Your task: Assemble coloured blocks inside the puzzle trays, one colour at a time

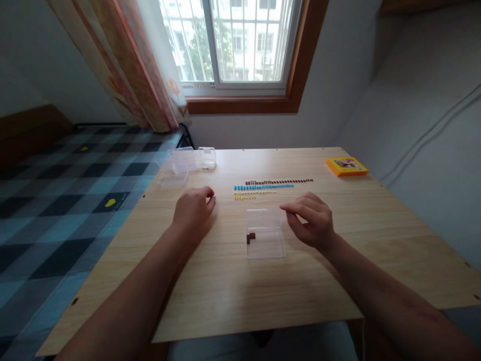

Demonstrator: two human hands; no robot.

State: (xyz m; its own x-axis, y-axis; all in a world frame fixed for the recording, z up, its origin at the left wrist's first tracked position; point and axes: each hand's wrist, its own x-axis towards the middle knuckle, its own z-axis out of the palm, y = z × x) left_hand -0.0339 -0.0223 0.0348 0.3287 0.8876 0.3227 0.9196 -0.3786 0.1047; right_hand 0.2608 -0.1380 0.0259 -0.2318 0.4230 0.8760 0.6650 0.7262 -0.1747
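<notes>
A small clear plastic box (265,233) lies open in the middle of the wooden table (233,291), with a few dark brown bricks (250,237) inside at its left. My right hand (311,219) hovers at the box's right edge, fingers curled and pinched together; whether it holds anything I cannot make out. My left hand (194,210) rests on the table to the left, fingers curled in, thumb against forefinger. Beyond the box lie rows of tiny bricks: a brown row (278,181), a blue row (263,187) and short yellow rows (250,195).
Several clear plastic boxes (186,164) stand at the table's far left corner. An orange-yellow booklet or packet (346,166) lies at the far right. A bed with a blue checked cover (63,200) adjoins the table's left side. A window and curtain are behind.
</notes>
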